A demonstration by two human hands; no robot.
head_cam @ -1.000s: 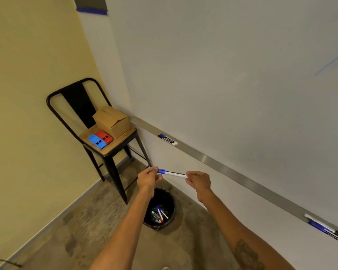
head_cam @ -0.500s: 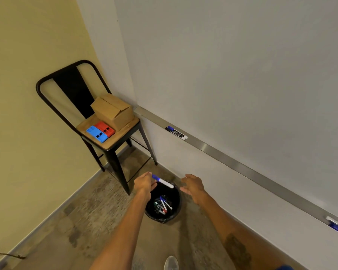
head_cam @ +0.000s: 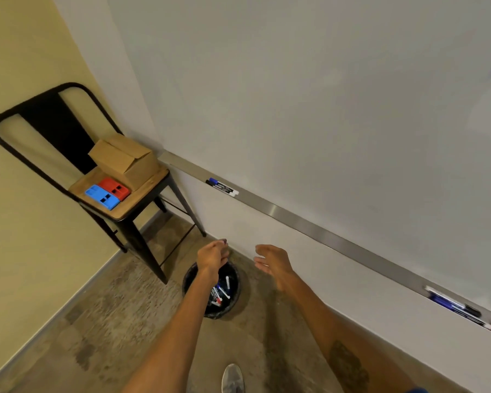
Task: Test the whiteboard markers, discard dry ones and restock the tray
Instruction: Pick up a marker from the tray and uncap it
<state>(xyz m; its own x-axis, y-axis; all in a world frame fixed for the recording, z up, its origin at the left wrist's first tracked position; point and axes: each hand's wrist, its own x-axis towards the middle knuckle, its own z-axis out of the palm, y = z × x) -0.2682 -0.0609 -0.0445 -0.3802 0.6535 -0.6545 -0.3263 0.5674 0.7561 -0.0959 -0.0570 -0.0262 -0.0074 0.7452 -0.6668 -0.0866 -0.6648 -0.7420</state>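
Left hand hangs directly over the bin. Its fingers are loosely curled and point down, with nothing visible in them; read as let go. Right hand is just to its right, palm turned inward, fingers spread and relaxed, holding nothing.

Below the left fingers, inside the bin, the discarded markers lie in a heap of crossing red, blue and white barrels. One white barrel stands steeper than the rest.

Judgement: the discard step looks done, and the next marker has to be fetched for testing.

Key relation:
- **Pair of markers:** on the tray, up and beyond both sets of fingers. It is nearly straight ahead of the left fingers, and ahead and to the left of the right ones. Its long axis runs along the tray, caps at the far-left end. The left hand is nearer.
- **Bunch of markers:** on the same tray, well apart to the right of the right fingers. The right hand is nearer there.
- **Cardboard box:** on the chair, up and left of the left fingers. Likely the restock supply; contents not visible.
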